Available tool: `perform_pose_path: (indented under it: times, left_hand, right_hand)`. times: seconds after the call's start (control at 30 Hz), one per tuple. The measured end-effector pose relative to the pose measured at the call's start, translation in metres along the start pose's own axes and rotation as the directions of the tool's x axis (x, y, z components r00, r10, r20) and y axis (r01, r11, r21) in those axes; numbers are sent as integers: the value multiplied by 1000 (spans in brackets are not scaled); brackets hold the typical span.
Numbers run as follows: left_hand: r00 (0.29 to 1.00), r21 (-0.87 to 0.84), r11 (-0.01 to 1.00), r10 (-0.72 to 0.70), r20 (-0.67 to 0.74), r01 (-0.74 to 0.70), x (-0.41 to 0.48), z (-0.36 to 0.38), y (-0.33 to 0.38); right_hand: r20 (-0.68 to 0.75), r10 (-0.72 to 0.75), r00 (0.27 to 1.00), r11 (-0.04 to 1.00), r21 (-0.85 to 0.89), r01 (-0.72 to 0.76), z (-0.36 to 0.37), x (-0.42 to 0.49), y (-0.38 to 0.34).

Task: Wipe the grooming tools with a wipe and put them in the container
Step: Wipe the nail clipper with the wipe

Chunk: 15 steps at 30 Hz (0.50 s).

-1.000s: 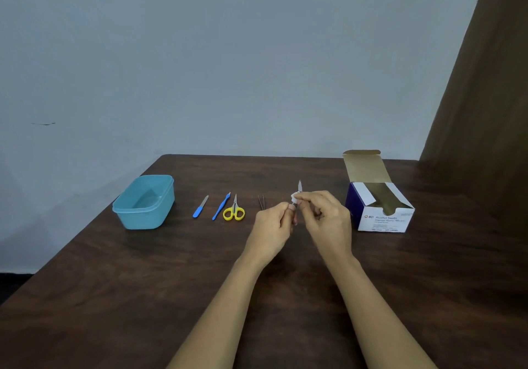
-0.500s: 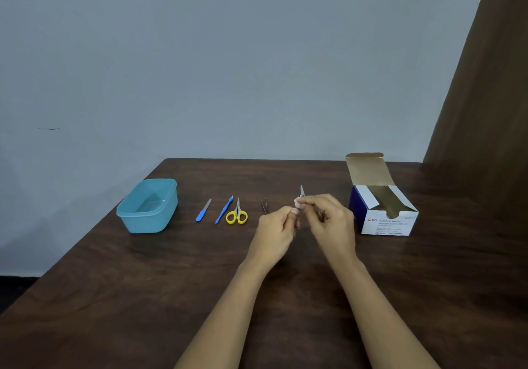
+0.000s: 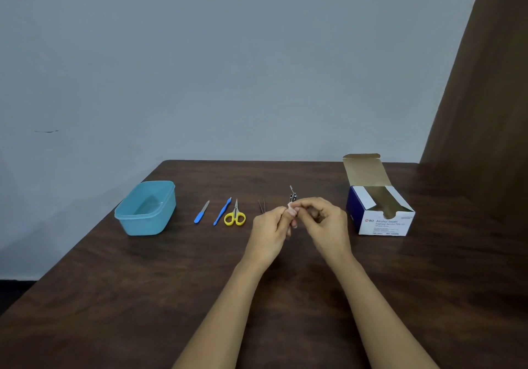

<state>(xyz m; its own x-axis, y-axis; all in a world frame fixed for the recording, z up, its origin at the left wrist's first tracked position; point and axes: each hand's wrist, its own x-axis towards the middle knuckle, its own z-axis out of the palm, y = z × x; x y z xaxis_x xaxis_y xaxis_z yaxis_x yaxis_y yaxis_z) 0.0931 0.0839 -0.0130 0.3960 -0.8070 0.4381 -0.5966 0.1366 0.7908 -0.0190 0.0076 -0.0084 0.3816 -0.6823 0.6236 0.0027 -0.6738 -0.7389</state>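
Observation:
A small metal nail clipper (image 3: 293,196) sticks up from between my two hands above the middle of the table. My left hand (image 3: 270,227) grips its lower end. My right hand (image 3: 325,223) pinches a white wipe (image 3: 291,206) against it. The clipper's lower part is hidden by my fingers. To the left lie thin tweezers (image 3: 262,206), yellow-handled scissors (image 3: 235,216), a blue cuticle pusher (image 3: 222,211) and a blue-handled nail file (image 3: 201,212) in a row. The light blue container (image 3: 144,223) stands open at the far left, with nothing seen inside.
An open white and blue box of alcohol swabs (image 3: 381,220) stands right of my hands, its lid flap up. The dark wooden table (image 3: 143,297) ends at a grey wall behind. A brown panel (image 3: 485,111) rises on the right.
My hands stay together on the clipper and wipe, with only small finger movement. The view has shifted slightly.

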Motion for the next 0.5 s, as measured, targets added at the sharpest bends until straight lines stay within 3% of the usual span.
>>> perform_pose_path:
  times: [0.1, 0.3, 0.5]
  left_hand:
    - [998, 4, 1000, -3, 67, 2, -2, 1, 5]
    - [977, -26, 993, -113, 181, 119, -3, 0, 13]
    - [998, -40, 998, -36, 50, 38, -2, -3, 7]
  right_hand:
    - [-65, -8, 998, 997, -74, 3, -1, 1, -2]
    - [-20, -39, 999, 992, -120, 36, -2, 1, -1]
    - [52, -112, 992, 985, -124, 118, -4, 1, -5]
